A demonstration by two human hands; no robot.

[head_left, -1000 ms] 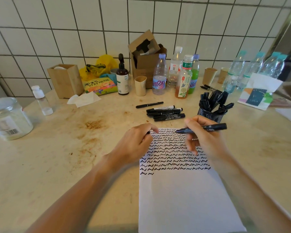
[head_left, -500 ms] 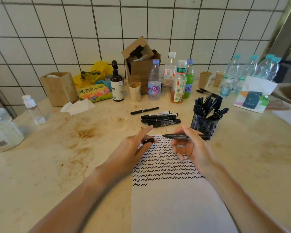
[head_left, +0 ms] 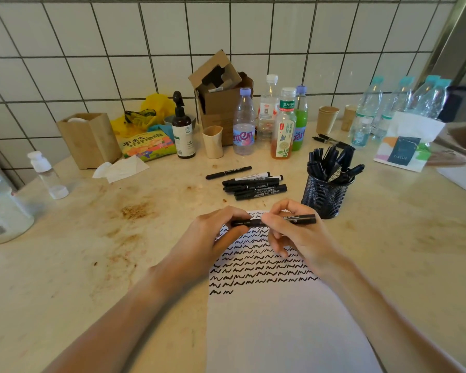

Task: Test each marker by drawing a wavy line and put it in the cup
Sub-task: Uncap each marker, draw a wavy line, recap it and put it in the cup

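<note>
While both my hands held marker over paper, left hand gripping cap end, right hand barrel; cap needed straight push until click.

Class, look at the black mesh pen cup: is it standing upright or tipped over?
Upright. The black mesh pen cup stands on its base on the table, open mouth up, with black markers sticking out of it.

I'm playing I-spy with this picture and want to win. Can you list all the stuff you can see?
held marker: 1, black, above paper
loose markers: about 6, black, behind paper
mesh cup: 1, black, full of markers, right
paper: 1, white, wavy lines, front
bottles: many, mostly clear, along wall
cardboard box: 1, brown, back centre
paper cups: several, tan, back
wooden box: 1, tan, back left
jar: 1, clear, far left
tissue pack: 1, white, right
left hand: holding marker's end
right hand: holding marker
</note>
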